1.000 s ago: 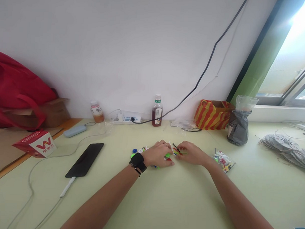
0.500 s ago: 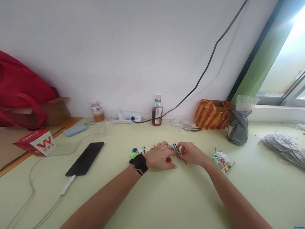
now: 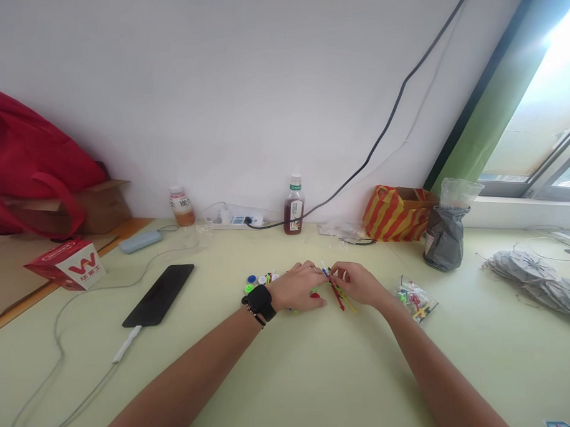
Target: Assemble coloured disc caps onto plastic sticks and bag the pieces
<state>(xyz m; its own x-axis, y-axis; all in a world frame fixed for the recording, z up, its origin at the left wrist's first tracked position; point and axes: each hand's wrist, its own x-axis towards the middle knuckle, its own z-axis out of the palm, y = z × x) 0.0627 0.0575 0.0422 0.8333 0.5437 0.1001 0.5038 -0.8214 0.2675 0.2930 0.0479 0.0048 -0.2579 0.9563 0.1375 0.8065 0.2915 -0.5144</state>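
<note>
My left hand (image 3: 297,289), a black watch on its wrist, lies palm down with its fingers stretched out over small plastic pieces. Left of it, round discs (image 3: 251,279) in blue, green and white show beside the wrist. A red disc (image 3: 315,295) peeks out between its thumb and fingers. My right hand (image 3: 360,284) is closed in a pinch on a loose bundle of thin coloured plastic sticks (image 3: 340,298). Red and yellow ends of the bundle point toward me; the other ends meet my left fingertips. The fingers partly hide the bundle.
A clear bag of small coloured parts (image 3: 416,299) lies right of my right hand. At the left rest a phone (image 3: 159,296) with its cable and a red-white box (image 3: 68,265). A bottle (image 3: 294,205) and a power strip (image 3: 238,217) stand along the wall.
The sticks at my right hand have fanned out, and a red one now shows plainly below the fingers. My left thumb has shifted slightly left and up.
</note>
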